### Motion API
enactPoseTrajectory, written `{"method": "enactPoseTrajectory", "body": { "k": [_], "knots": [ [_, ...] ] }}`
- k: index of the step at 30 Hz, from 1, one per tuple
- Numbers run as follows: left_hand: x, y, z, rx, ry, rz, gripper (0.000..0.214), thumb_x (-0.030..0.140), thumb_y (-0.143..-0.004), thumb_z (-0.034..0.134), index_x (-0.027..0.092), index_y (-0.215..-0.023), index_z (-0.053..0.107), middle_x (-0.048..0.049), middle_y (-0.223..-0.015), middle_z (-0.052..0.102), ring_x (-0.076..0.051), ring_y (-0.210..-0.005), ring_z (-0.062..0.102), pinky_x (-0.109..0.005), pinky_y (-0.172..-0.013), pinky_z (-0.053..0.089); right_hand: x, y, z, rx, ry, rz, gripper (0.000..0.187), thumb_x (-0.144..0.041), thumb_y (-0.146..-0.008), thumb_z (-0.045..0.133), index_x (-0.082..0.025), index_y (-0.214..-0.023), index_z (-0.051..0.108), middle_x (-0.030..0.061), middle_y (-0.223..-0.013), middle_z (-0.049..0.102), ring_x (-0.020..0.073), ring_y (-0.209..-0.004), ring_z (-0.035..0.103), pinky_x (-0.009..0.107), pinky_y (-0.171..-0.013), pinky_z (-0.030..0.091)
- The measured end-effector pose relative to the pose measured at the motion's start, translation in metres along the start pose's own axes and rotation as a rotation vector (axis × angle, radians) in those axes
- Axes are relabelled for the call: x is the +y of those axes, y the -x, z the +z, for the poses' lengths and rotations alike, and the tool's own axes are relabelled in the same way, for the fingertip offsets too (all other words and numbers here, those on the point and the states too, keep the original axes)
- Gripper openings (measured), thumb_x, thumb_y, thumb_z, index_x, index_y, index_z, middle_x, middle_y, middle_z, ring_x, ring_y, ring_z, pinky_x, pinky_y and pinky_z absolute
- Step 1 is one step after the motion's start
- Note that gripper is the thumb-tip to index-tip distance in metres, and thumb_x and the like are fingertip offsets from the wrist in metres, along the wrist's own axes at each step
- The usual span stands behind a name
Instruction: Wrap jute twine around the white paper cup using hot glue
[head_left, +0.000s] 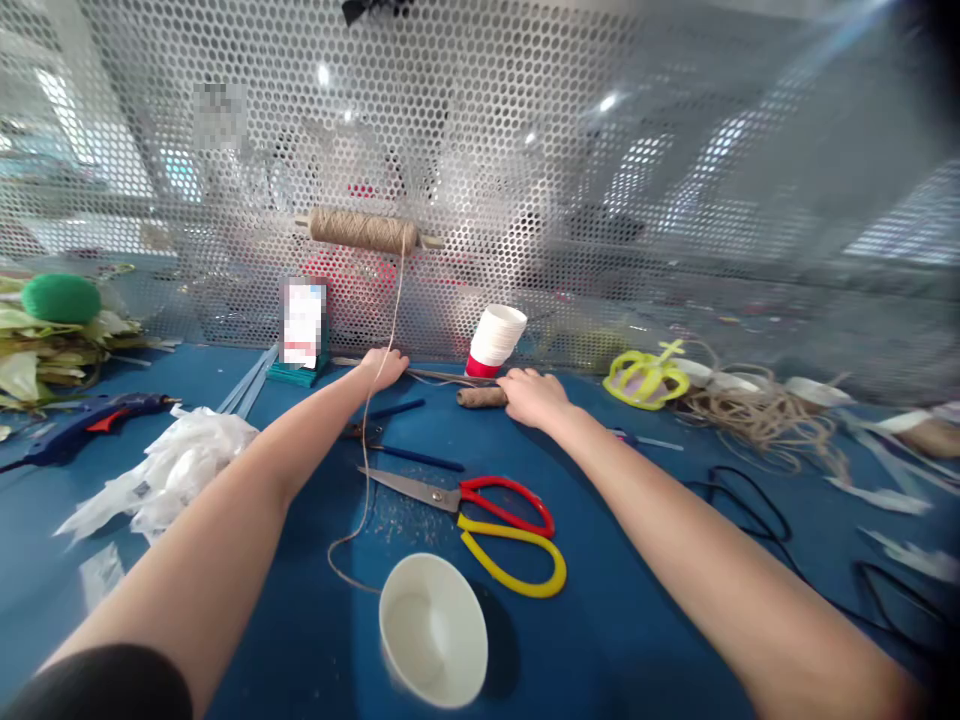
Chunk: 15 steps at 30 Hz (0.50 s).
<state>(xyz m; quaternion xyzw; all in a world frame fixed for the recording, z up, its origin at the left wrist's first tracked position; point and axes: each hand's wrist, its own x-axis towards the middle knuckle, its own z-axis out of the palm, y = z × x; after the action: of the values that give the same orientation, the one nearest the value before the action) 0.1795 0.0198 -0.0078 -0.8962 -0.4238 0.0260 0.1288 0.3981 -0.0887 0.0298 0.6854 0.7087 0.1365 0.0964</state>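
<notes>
My left hand [385,368] reaches to the back of the blue table, its fingers curled down over some thin greyish strips [442,376]. Those strips run on toward my right hand [532,395], which is closed at their other end. A brown twine-wrapped roll [480,398] lies against the right fingers; whether they grip it I cannot tell. Twine hangs from a large spool [361,230] past my left hand and down to a white paper cup [433,632] in front. Scissors [450,497] with one red and one yellow handle lie open between my arms.
Stacked paper cups [498,335] lean by the perforated metal screen [480,160]. Blue-handled pliers [420,458] lie behind the scissors. At left are a phone on a stand [301,325], a glue gun [97,420] and white scraps [187,460]; at right, a yellow crown [646,378] and loose twine [757,425].
</notes>
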Motion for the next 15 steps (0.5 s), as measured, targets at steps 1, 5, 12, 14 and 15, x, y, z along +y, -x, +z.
{"method": "enactPoseTrajectory", "body": {
  "k": [1, 5, 12, 14, 15],
  "knots": [
    [0.004, 0.000, 0.000, 0.015, 0.008, 0.010, 0.033, 0.031, -0.087, 0.053, 0.014, -0.115, 0.052, -0.0091, -0.115, 0.056, -0.020, -0.097, 0.058, -0.041, -0.082, 0.051, -0.007, -0.004, -0.003, 0.010, -0.018, -0.005, 0.024, -0.018, -0.080, 0.050, -0.015, -0.099, 0.065, 0.0140, -0.105, 0.063, 0.0263, -0.100, 0.056, 0.033, -0.076, 0.044],
    [0.017, 0.001, 0.000, 0.055, 0.041, 0.052, 0.025, 0.021, -0.091, 0.045, 0.015, -0.114, 0.054, -0.0101, -0.110, 0.060, -0.021, -0.102, 0.058, -0.039, -0.084, 0.050, -0.046, -0.024, -0.015, 0.091, -0.111, -0.038, 0.031, -0.027, -0.089, 0.038, -0.014, -0.097, 0.065, 0.0141, -0.102, 0.065, 0.0230, -0.096, 0.060, 0.030, -0.076, 0.044],
    [0.013, 0.018, -0.005, -0.059, 0.082, 0.047, 0.031, 0.029, -0.088, 0.051, 0.014, -0.114, 0.053, -0.0091, -0.112, 0.058, -0.020, -0.096, 0.059, -0.041, -0.082, 0.051, -0.049, -0.034, -0.013, 0.142, -0.276, 0.110, 0.024, -0.021, -0.084, 0.045, -0.016, -0.096, 0.065, 0.0131, -0.098, 0.068, 0.0235, -0.089, 0.063, 0.029, -0.069, 0.045],
    [0.007, 0.020, -0.006, -0.113, 0.104, 0.052, 0.032, 0.031, -0.087, 0.053, 0.014, -0.115, 0.053, -0.0089, -0.113, 0.057, -0.020, -0.096, 0.059, -0.040, -0.081, 0.051, -0.034, -0.029, -0.013, 0.152, -0.331, 0.162, 0.023, -0.021, -0.084, 0.045, -0.016, -0.090, 0.066, 0.0126, -0.093, 0.069, 0.0234, -0.086, 0.064, 0.029, -0.068, 0.045],
    [0.005, 0.021, -0.007, -0.136, 0.117, 0.056, 0.032, 0.030, -0.087, 0.053, 0.014, -0.114, 0.053, -0.0092, -0.114, 0.057, -0.020, -0.097, 0.059, -0.040, -0.081, 0.051, -0.026, -0.025, -0.013, 0.161, -0.362, 0.181, 0.023, -0.021, -0.083, 0.045, -0.016, -0.087, 0.066, 0.0124, -0.090, 0.070, 0.0233, -0.085, 0.064, 0.029, -0.068, 0.045]
  ]
}}
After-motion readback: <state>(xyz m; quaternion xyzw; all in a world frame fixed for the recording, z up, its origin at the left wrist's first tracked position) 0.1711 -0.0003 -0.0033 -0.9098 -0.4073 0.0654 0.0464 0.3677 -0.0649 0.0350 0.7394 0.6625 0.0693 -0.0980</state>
